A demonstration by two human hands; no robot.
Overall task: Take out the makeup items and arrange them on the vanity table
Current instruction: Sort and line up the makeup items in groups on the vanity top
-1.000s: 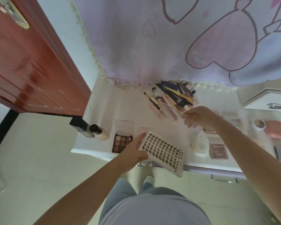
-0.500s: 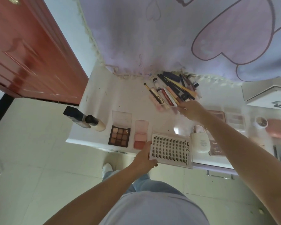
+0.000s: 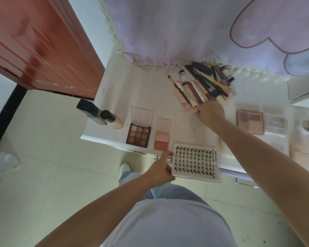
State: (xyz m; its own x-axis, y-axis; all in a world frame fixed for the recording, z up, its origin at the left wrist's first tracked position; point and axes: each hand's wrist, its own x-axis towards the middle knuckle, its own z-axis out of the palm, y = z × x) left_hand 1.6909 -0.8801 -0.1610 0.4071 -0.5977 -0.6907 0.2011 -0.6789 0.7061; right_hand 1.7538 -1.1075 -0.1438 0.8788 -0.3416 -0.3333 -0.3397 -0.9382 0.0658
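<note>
I see the left hand [image 3: 160,169] at the near edge of the white vanity table [image 3: 114,97], fingers spread and loose, thumb tip touching the left edge of the lash tray [image 3: 196,162]; no firm clasp that I can make out. The tray lies flat, its near part overhanging the table edge, clear lid [image 3: 191,127] folded open behind it. Right hand [image 3: 210,113] is reached forward to the near end of the heap of pencils, brushes and tubes [image 3: 202,82] by the curtain [image 3: 177,29]; fingers curled downward at the heap's edge, and I cannot tell if they hold anything. Left of the tray, in a row: pink blush compact [image 3: 162,139], open; nine-pan eyeshadow palette [image 3: 138,135], open; foundation bottle [image 3: 112,119] on its side; dark square bottle [image 3: 89,108] beside that. Right of the forearm sits another palette [image 3: 250,121], somewhat blurred.
</note>
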